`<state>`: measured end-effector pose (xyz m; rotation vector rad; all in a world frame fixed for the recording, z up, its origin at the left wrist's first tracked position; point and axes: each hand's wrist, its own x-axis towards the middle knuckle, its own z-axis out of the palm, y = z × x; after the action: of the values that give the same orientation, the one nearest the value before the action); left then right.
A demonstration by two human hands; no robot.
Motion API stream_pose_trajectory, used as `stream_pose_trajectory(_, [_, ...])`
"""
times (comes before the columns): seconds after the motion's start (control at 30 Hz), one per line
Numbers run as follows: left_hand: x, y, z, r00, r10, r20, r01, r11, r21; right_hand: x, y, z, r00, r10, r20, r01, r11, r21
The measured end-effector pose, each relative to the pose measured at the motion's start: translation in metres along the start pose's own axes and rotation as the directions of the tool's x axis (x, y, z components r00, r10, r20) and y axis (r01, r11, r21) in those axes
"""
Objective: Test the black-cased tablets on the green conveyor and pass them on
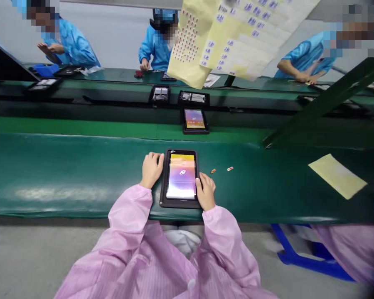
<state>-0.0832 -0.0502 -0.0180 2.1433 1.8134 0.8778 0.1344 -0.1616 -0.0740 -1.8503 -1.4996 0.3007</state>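
The left hand [152, 169] has its fingers loosely bent, not closed on anything that shows, just beside the tablet [181, 176]. The right hand [206, 191] has its thumb over the tablet's right edge; I can't tell if its fingers grip. The tablet lies flat on the green bench [81, 174], between the hands, in a thick black case. Its screen is lit with a white mark in the middle, so I think turning it on is done. No rows of icons show, so starting up may be left. Two tiny cards, one nearer [213, 171] and one farther [230, 168], lie to the right, outside it. Past it, another tablet [195, 120] glows, with what look like icons.
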Motion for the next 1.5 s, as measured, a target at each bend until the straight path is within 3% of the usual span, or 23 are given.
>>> stream_pose_trajectory(0.07, [0.011, 0.009, 0.004, 0.996, 0.070, -0.057, -0.062, 0.988, 0.139, 0.000, -0.003, 0.002, 1.000, 0.016, -0.005, -0.016, 1.000, 0.001])
stream_pose_trajectory(0.17, [0.021, 0.023, 0.013, 0.990, 0.135, -0.030, -0.124, 0.962, 0.244, 0.002, -0.005, 0.005, 0.999, 0.032, -0.007, -0.032, 1.000, -0.001])
stream_pose_trajectory(0.3, [0.023, 0.040, 0.025, 0.991, 0.135, 0.024, -0.136, 0.948, 0.287, 0.004, -0.009, 0.005, 0.999, 0.043, 0.003, -0.043, 0.999, -0.009])
stream_pose_trajectory(0.4, [0.014, 0.042, 0.021, 0.990, 0.105, 0.097, -0.125, 0.965, 0.229, -0.005, -0.023, -0.003, 0.998, 0.057, 0.000, -0.057, 0.998, -0.023])
stream_pose_trajectory(0.47, [-0.002, 0.034, 0.006, 0.989, 0.083, 0.119, -0.105, 0.977, 0.187, -0.018, -0.035, -0.015, 0.998, 0.024, 0.052, -0.022, 0.999, -0.025])
stream_pose_trajectory(0.57, [-0.045, 0.005, -0.038, 0.994, -0.016, 0.104, -0.008, 0.973, 0.229, -0.031, -0.050, -0.037, 0.976, -0.088, 0.201, 0.081, 0.996, 0.040])
stream_pose_trajectory(0.67, [-0.104, -0.022, -0.089, 0.973, -0.226, 0.040, 0.199, 0.917, 0.347, -0.011, -0.055, -0.042, 0.978, -0.140, 0.154, 0.131, 0.989, 0.068])
stream_pose_trajectory(0.7, [-0.124, -0.025, -0.102, 0.939, -0.341, 0.034, 0.305, 0.877, 0.372, 0.003, -0.055, -0.038, 0.983, -0.146, 0.111, 0.140, 0.989, 0.056])
stream_pose_trajectory(0.73, [-0.143, -0.024, -0.112, 0.878, -0.474, 0.061, 0.422, 0.829, 0.367, 0.018, -0.056, -0.030, 0.984, -0.155, 0.094, 0.151, 0.988, 0.044])
stream_pose_trajectory(0.8, [-0.171, -0.015, -0.119, 0.720, -0.646, 0.252, 0.586, 0.761, 0.277, 0.045, -0.061, -0.011, 0.978, -0.153, 0.140, 0.154, 0.988, 0.006])
stream_pose_trajectory(0.87, [-0.184, -0.003, -0.112, 0.608, -0.642, 0.467, 0.659, 0.736, 0.154, 0.058, -0.069, 0.002, 0.967, -0.135, 0.217, 0.149, 0.988, -0.046])
stream_pose_trajectory(0.93, [-0.179, -0.001, -0.100, 0.580, -0.620, 0.528, 0.656, 0.740, 0.148, 0.054, -0.075, -0.001, 0.961, -0.086, 0.263, 0.124, 0.983, -0.133])
stream_pose_trajectory(1.0, [-0.156, -0.014, -0.091, 0.599, -0.658, 0.457, 0.620, 0.742, 0.255, 0.039, -0.074, -0.019, 0.953, 0.017, 0.302, 0.054, 0.973, -0.223])
stream_pose_trajectory(1.07, [-0.118, -0.034, -0.085, 0.678, -0.622, 0.392, 0.564, 0.782, 0.264, 0.023, -0.065, -0.044, 0.926, 0.145, 0.348, -0.051, 0.962, -0.267])
stream_pose_trajectory(1.13, [-0.071, -0.051, -0.079, 0.780, -0.418, 0.466, 0.453, 0.891, 0.040, 0.012, -0.054, -0.064, 0.907, 0.241, 0.346, -0.150, 0.951, -0.270])
stream_pose_trajectory(1.2, [-0.030, -0.054, -0.074, 0.814, -0.167, 0.556, 0.351, 0.904, -0.243, 0.009, -0.043, -0.071, 0.926, 0.252, 0.280, -0.188, 0.953, -0.238])
stream_pose_trajectory(1.27, [-0.007, -0.044, -0.071, 0.849, -0.027, 0.528, 0.228, 0.920, -0.320, 0.008, -0.035, -0.065, 0.961, 0.160, 0.227, -0.125, 0.979, -0.162])
stream_pose_trajectory(1.33, [-0.015, -0.028, -0.073, 0.935, -0.069, 0.347, 0.145, 0.970, -0.196, 0.007, -0.030, -0.054, 0.972, 0.034, 0.233, -0.019, 0.998, -0.067])
stream_pose_trajectory(1.37, [-0.029, -0.020, -0.075, 0.968, -0.139, 0.207, 0.161, 0.983, -0.093, 0.005, -0.028, -0.048, 0.966, -0.014, 0.259, 0.021, 1.000, -0.024])
stream_pose_trajectory(1.4, [-0.049, -0.013, -0.077, 0.974, -0.220, 0.063, 0.221, 0.975, -0.011, 0.002, -0.027, -0.043, 0.955, -0.042, 0.292, 0.041, 0.999, 0.012])
stream_pose_trajectory(1.43, [-0.072, -0.007, -0.079, 0.948, -0.314, -0.046, 0.316, 0.948, 0.046, -0.002, -0.027, -0.039, 0.944, -0.057, 0.325, 0.047, 0.998, 0.038])
stream_pose_trajectory(1.47, [-0.095, -0.004, -0.080, 0.899, -0.435, -0.054, 0.438, 0.896, 0.074, -0.006, -0.028, -0.036, 0.933, -0.066, 0.353, 0.050, 0.997, 0.056])
stream_pose_trajectory(1.5, [-0.117, -0.002, -0.079, 0.834, -0.551, 0.042, 0.547, 0.834, 0.068, -0.011, -0.028, -0.033, 0.925, -0.075, 0.373, 0.056, 0.997, 0.062])
